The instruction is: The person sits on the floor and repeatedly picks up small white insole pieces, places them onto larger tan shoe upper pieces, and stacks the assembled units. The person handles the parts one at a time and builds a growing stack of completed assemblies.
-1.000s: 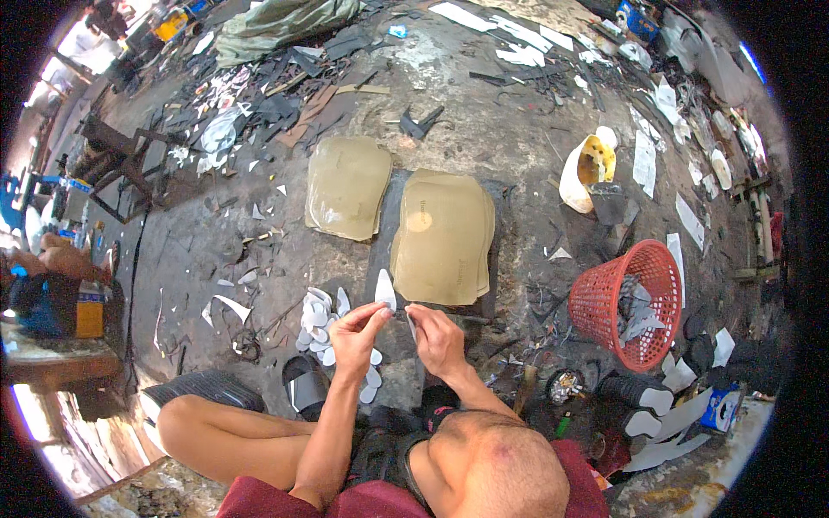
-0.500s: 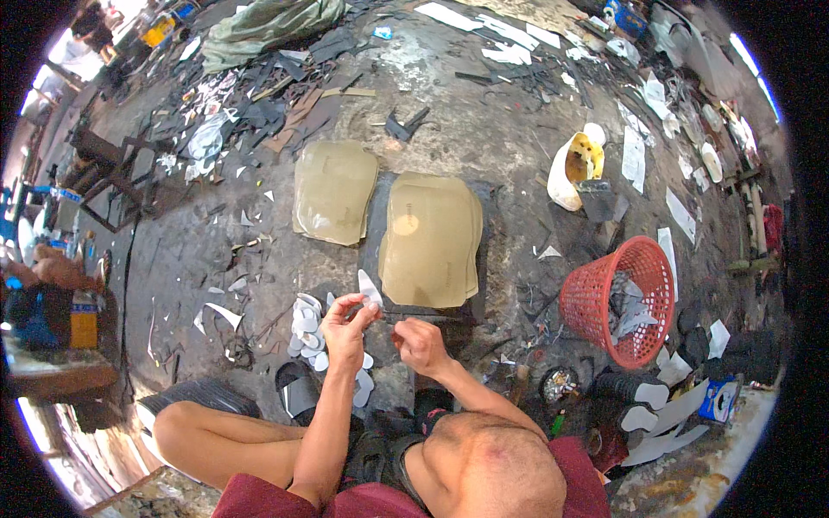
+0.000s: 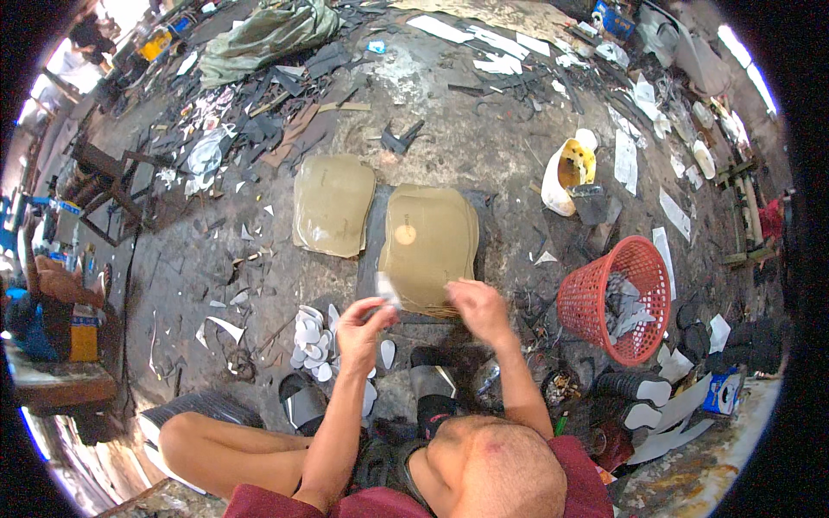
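Over the floor [image 3: 345, 278], the left hand [image 3: 359, 328] pinches a white piece [image 3: 386, 287] slack fingers could drop; right hand [image 3: 484, 311] blurred, hold unclear.

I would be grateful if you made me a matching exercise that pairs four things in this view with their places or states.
Column one
1. the left hand
2. the right hand
3. the red basket
4. the heap of white pieces

Column two
A. lying to the left of both hands
B. with grey scraps inside
C. holding a small white piece
D. at the near right corner of the right-hand tan stack

Right pairs: 1-C; 2-D; 3-B; 4-A
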Tool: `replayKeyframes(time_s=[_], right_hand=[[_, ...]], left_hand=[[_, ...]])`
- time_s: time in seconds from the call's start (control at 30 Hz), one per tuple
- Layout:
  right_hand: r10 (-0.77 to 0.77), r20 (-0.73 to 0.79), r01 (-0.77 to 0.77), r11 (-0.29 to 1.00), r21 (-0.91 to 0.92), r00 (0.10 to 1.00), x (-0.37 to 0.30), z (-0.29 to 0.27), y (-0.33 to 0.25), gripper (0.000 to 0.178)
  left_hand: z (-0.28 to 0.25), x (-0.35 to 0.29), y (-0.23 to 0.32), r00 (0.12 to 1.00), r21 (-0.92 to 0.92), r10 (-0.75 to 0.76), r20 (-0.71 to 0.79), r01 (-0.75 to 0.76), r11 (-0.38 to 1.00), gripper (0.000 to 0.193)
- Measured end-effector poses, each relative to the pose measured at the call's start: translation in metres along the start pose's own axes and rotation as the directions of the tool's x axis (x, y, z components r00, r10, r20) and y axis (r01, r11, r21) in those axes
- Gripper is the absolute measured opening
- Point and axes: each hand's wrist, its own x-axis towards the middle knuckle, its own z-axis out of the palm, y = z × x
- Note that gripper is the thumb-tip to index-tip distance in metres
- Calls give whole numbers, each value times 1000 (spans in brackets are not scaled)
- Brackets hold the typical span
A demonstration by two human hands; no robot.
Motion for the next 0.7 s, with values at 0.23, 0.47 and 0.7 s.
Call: replayKeyframes(time_s=[0.23,0.47,0.7], right_hand=[[61,-337,-54,998,28,940,36,-49,-31,23],[-13,-1,13,984,-178,1000,6,34,-41,25],[-66,82,79,983,-164,994,12,18,-5,25]], left_hand=[[47,49,-33,642,733,510,572,-680,33,24],[23,58,-56,682,738,368,632,-675,-16,34],[23,61,-61,741,785,349,574,-619,24,29]])
